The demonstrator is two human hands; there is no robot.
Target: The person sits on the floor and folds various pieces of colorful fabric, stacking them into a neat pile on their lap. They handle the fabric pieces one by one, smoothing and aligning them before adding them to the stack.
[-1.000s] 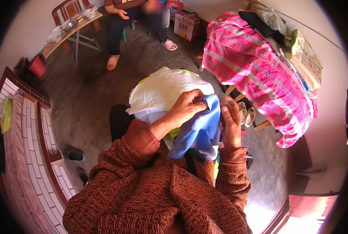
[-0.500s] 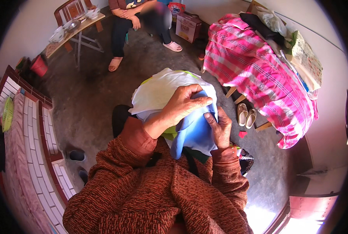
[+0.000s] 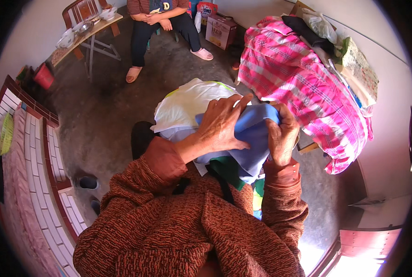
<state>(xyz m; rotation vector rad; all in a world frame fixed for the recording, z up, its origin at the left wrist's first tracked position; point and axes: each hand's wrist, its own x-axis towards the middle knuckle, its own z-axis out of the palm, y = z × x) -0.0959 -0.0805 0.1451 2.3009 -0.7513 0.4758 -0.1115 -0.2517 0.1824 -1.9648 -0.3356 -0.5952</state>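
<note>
A blue piece of cloth (image 3: 256, 131) hangs over my lap, partly folded. My right hand (image 3: 283, 134) pinches its upper right edge between thumb and bent fingers. Against the cloth's left side lies my left hand (image 3: 219, 124), thumb and fingers spread apart, not closed on it. A white cloth with yellow-green trim (image 3: 183, 106) is spread over my knees just beyond my left hand. Below the blue cloth a dark green fabric (image 3: 226, 168) shows in part. The garment kind of the blue cloth cannot be made out.
Ahead sits a person (image 3: 157, 27) with hands together. A pink checked cloth (image 3: 293, 83) covers furniture on the right, with bags on top. Bowls stand on a folding table (image 3: 88, 37) at far left. A cardboard box (image 3: 219, 31) and a red bucket (image 3: 44, 76) rest on the floor.
My right hand has moved right and up, drawing the blue cloth that way. My left hand has gone from gripping the cloth's top edge to spread fingers. The seated person's legs are more apart.
</note>
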